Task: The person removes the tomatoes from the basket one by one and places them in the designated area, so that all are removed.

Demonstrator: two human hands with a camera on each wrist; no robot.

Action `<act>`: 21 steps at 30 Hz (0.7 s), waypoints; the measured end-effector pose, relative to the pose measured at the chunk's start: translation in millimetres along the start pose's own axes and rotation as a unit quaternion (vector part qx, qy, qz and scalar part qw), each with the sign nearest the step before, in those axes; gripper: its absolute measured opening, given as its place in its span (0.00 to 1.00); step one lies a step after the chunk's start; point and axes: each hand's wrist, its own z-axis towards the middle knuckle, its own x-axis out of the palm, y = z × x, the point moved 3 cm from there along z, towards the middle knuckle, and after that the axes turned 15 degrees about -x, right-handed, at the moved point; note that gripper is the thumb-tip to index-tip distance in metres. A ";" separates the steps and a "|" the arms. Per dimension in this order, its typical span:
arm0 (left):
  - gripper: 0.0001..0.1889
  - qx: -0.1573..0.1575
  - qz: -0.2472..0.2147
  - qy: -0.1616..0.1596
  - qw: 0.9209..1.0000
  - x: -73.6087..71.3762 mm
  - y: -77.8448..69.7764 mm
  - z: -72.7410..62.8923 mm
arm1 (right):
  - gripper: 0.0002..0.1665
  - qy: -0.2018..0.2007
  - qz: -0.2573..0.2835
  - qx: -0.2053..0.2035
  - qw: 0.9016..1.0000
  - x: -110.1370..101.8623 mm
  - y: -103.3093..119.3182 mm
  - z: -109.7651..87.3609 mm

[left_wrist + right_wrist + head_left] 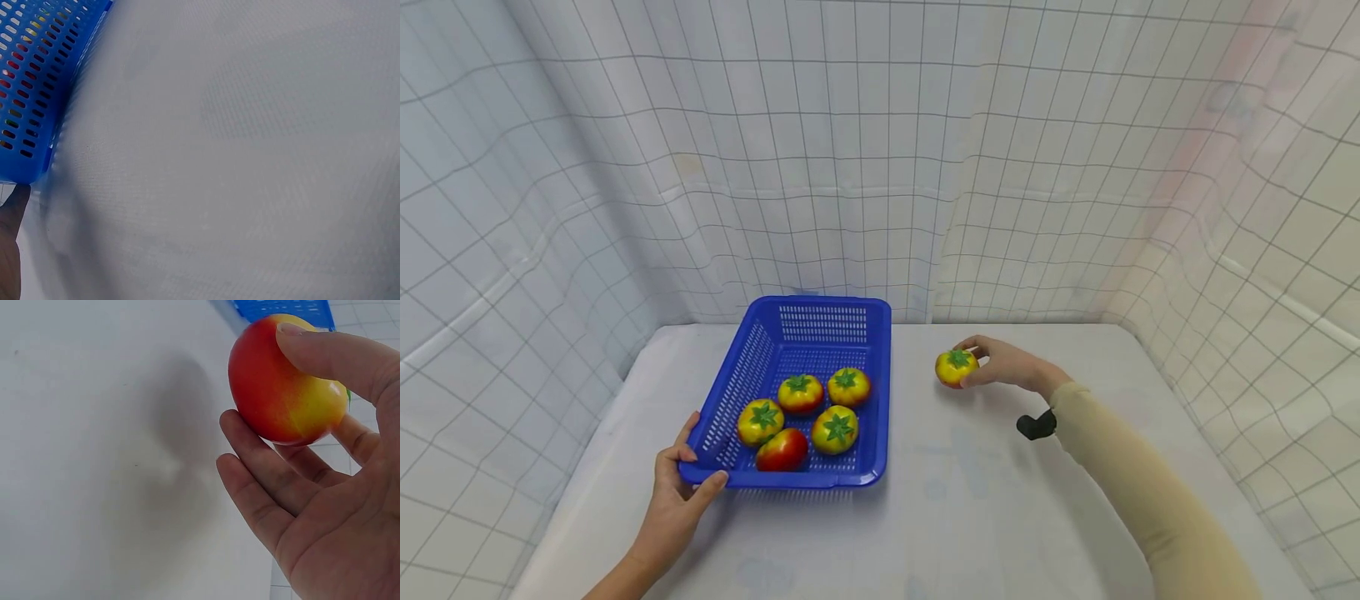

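A blue plastic basket [883,400] with slotted walls stands left of the middle of the table. Inside its near half lie several red-and-yellow tomatoes [835,429], most with a green star-shaped leaf facing up; one shows mainly its red side. My left hand [673,492] grips the basket's near left corner, thumb at the front rim and fingers along the side. To the right of the basket, my right hand [1006,365] holds another tomato [281,381] between thumb and fingers. In the right wrist view it hangs above the table, its shadow apart from it.
White cloth covers the table [955,517]. Gridded white curtains [910,167] close off the back and both sides. A black strap piece [1036,426] sticks out from the right sleeve [1135,492].
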 end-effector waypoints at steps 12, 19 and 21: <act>0.22 -0.002 -0.001 0.003 1.000 0.6 -1.2 0.0 | 0.39 -0.008 -0.005 0.016 1.000 9.7 -15.5 -1.2; 0.22 -0.003 -0.008 0.006 1.000 0.9 -2.1 -0.2 | 0.40 -0.004 0.000 0.016 1.000 13.0 -20.6 0.7; 0.22 -0.003 -0.006 0.005 1.000 0.8 -1.8 -0.3 | 0.40 -0.002 0.000 0.014 1.000 14.0 -21.5 0.8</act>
